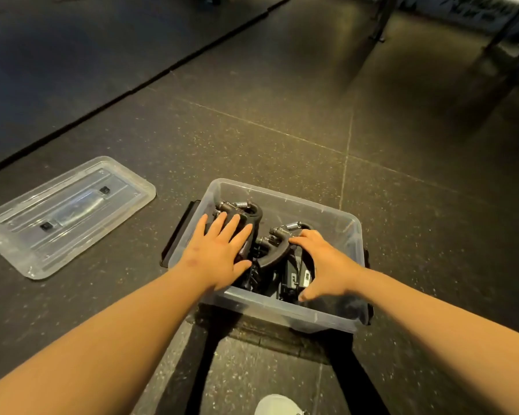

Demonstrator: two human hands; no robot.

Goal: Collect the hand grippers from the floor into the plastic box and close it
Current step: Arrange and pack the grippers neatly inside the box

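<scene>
Resting on the dark floor (282, 139), straight ahead of the person, was the clear box (282, 313), open at the top. Inside it lay a jumble of black grippers (277, 251); at least three could be counted, and others below were too tangled to tell apart. Both hands reached into the box. The left hand (216, 253) lay flat and open, fingers spread, pressing on the grippers at the box's left side. The right hand (324, 265) curved loosely over the grippers at the right, fingers bent but not clearly closed around any one of them.

One clear lid (21, 235) lay flat on the floor to the left of the box, well apart from it. No grippers were visible on the floor around the box, so collecting seemed finished or nearly so. What remained, by the look of it, was settling the pile low enough, fetching the lid and shutting the box.
</scene>
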